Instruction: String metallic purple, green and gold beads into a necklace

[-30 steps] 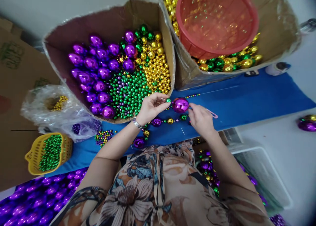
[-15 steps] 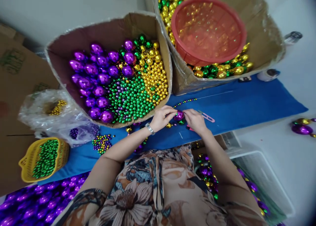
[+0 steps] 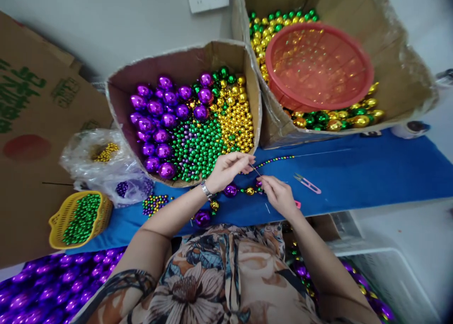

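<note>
Over the blue cloth, my left hand [image 3: 231,167] pinches one end of a thin, straight strand, which looks like beading thread [image 3: 255,169]; it could be a needle. The fingertips of my right hand [image 3: 277,193] close on the other end. A strung bead garland of purple, gold and green balls lies below them, including a large purple ball [image 3: 230,190] and a gold ball [image 3: 250,191]. One purple ball is partly hidden by my right fingers. Behind my hands runs a string of small multicoloured beads [image 3: 275,160] with bare thread trailing right. Pink thread snips [image 3: 307,183] lie right of my right hand.
A cardboard box [image 3: 255,126] of sorted balls stands behind my left hand. Another box [image 3: 274,134] holds a red basket [image 3: 370,71] on gold and green balls. At left are a yellow basket [image 3: 106,215] of green beads, plastic bags [image 3: 76,156] and loose small beads [image 3: 155,205].
My hands have drawn apart from the large purple ball they held together, and a thin strand now stretches between them. More of the garland shows. The camera view has shifted.
</note>
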A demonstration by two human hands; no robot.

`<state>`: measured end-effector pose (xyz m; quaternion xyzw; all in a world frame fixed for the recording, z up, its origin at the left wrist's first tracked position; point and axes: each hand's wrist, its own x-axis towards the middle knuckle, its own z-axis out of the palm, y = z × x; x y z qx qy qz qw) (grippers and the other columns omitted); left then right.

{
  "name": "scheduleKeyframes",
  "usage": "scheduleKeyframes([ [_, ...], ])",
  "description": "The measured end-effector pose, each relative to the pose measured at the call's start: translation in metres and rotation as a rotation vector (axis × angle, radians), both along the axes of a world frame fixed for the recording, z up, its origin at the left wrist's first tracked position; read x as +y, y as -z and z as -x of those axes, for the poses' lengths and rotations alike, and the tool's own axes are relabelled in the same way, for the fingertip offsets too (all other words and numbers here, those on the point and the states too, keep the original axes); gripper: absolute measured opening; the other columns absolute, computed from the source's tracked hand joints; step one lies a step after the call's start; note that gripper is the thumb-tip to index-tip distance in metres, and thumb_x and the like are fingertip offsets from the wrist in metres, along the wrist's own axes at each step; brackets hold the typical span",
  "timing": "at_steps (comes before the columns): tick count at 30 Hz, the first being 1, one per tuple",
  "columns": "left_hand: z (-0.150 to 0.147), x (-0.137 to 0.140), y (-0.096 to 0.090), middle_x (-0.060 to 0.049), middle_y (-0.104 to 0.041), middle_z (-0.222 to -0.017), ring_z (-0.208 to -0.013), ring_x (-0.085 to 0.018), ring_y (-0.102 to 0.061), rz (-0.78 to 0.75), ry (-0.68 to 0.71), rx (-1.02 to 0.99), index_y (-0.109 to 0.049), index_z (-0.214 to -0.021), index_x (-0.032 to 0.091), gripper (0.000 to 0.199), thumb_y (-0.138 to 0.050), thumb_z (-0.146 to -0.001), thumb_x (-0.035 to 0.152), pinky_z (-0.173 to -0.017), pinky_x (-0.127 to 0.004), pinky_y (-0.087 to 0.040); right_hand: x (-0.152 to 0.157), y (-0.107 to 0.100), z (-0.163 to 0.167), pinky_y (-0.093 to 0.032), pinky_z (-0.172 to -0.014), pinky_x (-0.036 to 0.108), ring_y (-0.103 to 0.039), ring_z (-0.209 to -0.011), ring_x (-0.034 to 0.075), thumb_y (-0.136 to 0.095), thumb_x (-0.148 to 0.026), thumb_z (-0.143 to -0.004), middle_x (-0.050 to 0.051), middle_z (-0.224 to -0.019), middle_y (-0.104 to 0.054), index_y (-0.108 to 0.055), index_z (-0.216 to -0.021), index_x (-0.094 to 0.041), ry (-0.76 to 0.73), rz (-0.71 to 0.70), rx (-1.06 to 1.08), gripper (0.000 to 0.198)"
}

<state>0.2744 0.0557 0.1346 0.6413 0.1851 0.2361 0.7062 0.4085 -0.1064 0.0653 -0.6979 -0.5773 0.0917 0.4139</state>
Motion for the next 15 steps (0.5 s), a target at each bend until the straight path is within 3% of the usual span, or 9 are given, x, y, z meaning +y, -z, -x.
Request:
scheduleKeyframes([
  [3,-0.01,0.028,0.008,-0.009,-0.073,-0.096,-0.08,-0.014,-0.069,-0.073,-0.061,0.011,-0.069,-0.104,0.017,0.04,-0.051,-0.093,0.052,-0.073,-0.027,-0.057,-0.002,-0.005,0.003,-0.054,-0.063,0.024,-0.066,-0.065,0.012,-0.042,-0.028,-0.099,0.003,-0.089,-0.072,-0.064,-0.104,-0.021,0.002,0.01,0.099,0.024],
  [6,-0.035,0.074,0.017,-0.008,-0.072,-0.092,-0.082,-0.016,-0.067,-0.396,-0.22,0.062,-0.068,-0.098,0.017,0.031,-0.059,-0.089,0.044,-0.077,-0.03,-0.055,-0.001,-0.012,0.006,-0.053,-0.06,0.022,-0.065,-0.06,0.01,-0.041,-0.029,-0.099,0.002,-0.084,-0.071,-0.064,-0.105,-0.02,-0.005,0.029,0.152,0.025],
  [9,-0.074,0.128,0.018,-0.011,-0.069,-0.108,-0.096,-0.021,-0.064,-0.656,-0.385,0.14,-0.064,-0.11,0.016,0.028,-0.062,-0.086,0.031,-0.091,-0.037,-0.05,0.002,-0.016,0.01,-0.052,-0.055,0.021,-0.064,-0.055,0.009,-0.042,-0.03,-0.099,0.002,-0.081,-0.071,-0.065,-0.103,-0.02,0.007,0.022,0.17,0.025],
  [12,-0.116,0.171,0.01,-0.019,-0.057,-0.128,-0.12,-0.029,-0.051,-0.837,-0.42,0.225,-0.056,-0.127,0.01,0.045,-0.063,-0.082,0.018,-0.109,-0.044,-0.035,0.006,-0.015,0.015,-0.052,-0.051,0.02,-0.064,-0.052,0.009,-0.042,-0.03,-0.099,0.002,-0.081,-0.071,-0.065,-0.102,-0.02,0.028,0.007,0.189,0.025],
  [15,-0.146,0.193,-0.001,-0.022,-0.053,-0.13,-0.127,-0.035,-0.041,-0.946,-0.373,0.359,-0.054,-0.129,0.008,0.049,-0.061,-0.081,0.014,-0.111,-0.051,-0.025,0.008,-0.008,0.017,-0.055,-0.052,0.022,-0.067,-0.057,0.012,-0.042,-0.029,-0.098,0.003,-0.087,-0.073,-0.065,-0.104,-0.022,0.037,-0.021,0.183,0.024],
])
